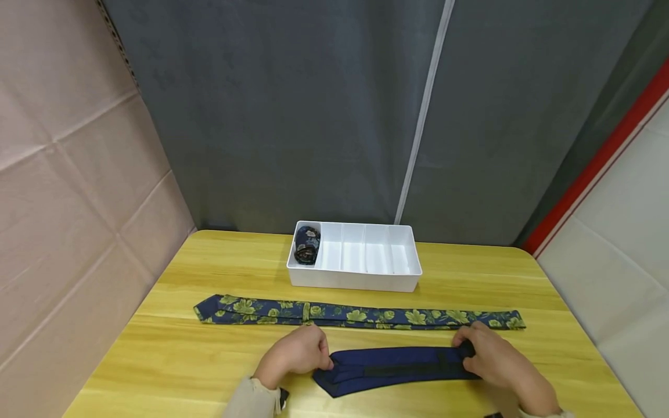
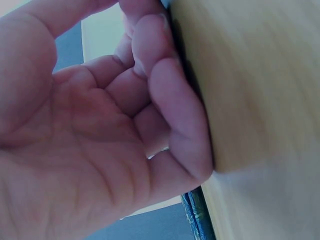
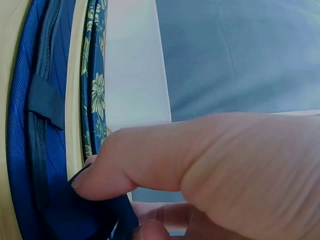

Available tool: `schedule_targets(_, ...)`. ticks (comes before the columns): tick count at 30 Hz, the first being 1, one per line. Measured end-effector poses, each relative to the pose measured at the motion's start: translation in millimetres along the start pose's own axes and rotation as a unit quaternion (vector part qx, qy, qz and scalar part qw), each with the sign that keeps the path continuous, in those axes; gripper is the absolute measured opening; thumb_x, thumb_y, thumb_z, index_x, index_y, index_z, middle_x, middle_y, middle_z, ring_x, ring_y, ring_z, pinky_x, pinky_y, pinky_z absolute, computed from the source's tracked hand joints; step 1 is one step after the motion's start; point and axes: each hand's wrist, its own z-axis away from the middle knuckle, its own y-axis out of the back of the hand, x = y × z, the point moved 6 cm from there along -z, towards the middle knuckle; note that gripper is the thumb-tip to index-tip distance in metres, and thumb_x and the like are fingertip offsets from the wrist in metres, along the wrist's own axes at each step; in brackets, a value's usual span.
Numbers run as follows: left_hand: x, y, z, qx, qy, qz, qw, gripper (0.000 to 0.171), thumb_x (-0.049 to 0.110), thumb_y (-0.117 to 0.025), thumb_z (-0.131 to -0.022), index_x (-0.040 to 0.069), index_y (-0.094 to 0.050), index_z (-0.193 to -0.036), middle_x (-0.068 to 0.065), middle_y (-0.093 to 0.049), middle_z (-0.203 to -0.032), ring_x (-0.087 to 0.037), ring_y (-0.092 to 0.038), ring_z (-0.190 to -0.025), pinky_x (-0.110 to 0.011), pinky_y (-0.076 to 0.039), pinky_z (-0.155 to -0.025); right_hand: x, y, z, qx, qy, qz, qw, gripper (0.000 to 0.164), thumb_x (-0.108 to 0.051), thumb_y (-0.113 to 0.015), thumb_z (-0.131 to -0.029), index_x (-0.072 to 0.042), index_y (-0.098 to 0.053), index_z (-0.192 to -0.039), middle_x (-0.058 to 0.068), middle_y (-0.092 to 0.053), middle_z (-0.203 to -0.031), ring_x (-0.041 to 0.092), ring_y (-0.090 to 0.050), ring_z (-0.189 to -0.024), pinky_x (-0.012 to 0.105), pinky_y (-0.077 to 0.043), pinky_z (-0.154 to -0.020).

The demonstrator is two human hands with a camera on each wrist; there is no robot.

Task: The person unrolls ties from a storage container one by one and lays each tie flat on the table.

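A plain navy necktie [image 1: 389,355] lies back side up along the front of the table, its pointed end to the left. My left hand [image 1: 300,350], fingers curled, pinches the edge by that point; in the left wrist view the fingertips partly hide the contact. My right hand [image 1: 493,355] grips the other end, which is bunched or rolled into a dark bundle [image 3: 82,212] under the thumb. Behind it, a navy necktie with yellow-green flowers [image 1: 415,317] stretches flat across the table, folded lengthwise, close to the right fingertips.
At the back of the wooden table [image 1: 172,360] stands a white divided box [image 1: 355,280]. A rolled dark floral necktie [image 1: 306,244] sits in its leftmost compartment. A grey curtain [image 1: 292,116] hangs behind, with pale panels at both sides.
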Motion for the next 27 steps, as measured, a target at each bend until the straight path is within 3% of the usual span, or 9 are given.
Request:
schedule_targets(9, -0.4, -0.9, -1.9, -0.002, 0.003, -0.011, 0.9999, 0.027, 0.019, -0.082, -0.085, 0.016, -0.066, -0.063, 0.005, -0.063, -0.063, -0.013, -0.051, -0.056, -0.028, -0.038, -0.054, 6, 1, 0, 0.009, -0.016, -0.009, 1.000, 0.029, -0.015, -0.084, -0.083, -0.013, -0.058, -0.096, 0.000, -0.059, -0.096, 0.019, -0.050, -0.085, 0.036, -0.044, -0.074)
schedule_targets(17, -0.3, -0.1, -2.2, 0.000, 0.000, -0.005, 1.0000, 0.026, 0.018, -0.082, -0.085, 0.016, -0.066, -0.064, 0.004, -0.063, -0.063, -0.014, -0.050, -0.055, -0.028, -0.037, -0.053, 32, 13, 4, -0.021, -0.041, -0.012, 0.999, 0.026, -0.020, -0.080, -0.088, -0.007, -0.069, -0.107, 0.004, -0.068, -0.108, 0.023, -0.063, -0.098, 0.044, -0.054, -0.081)
schedule_targets(24, -0.6, 0.2, -2.6, 0.001, 0.003, -0.013, 0.9999, 0.023, 0.019, -0.082, -0.084, 0.016, -0.067, -0.067, 0.005, -0.063, -0.066, -0.015, -0.052, -0.058, -0.029, -0.040, -0.055, 48, 16, 11, -0.039, -0.016, -0.025, 0.999, 0.024, 0.000, -0.067, -0.091, 0.001, -0.071, -0.114, 0.017, -0.071, -0.115, 0.042, -0.065, -0.110, 0.053, -0.055, -0.088)
schedule_targets(27, -1.0, -0.1, -2.7, 0.001, 0.005, -0.014, 0.9999, 0.023, 0.019, -0.083, -0.084, 0.016, -0.068, -0.067, 0.005, -0.064, -0.067, -0.015, -0.053, -0.059, -0.029, -0.040, -0.056, 50, 13, 11, -0.052, -0.022, -0.046, 0.997, 0.026, -0.002, -0.065, -0.094, 0.001, -0.070, -0.118, 0.018, -0.070, -0.119, 0.043, -0.063, -0.115, 0.054, -0.053, -0.091)
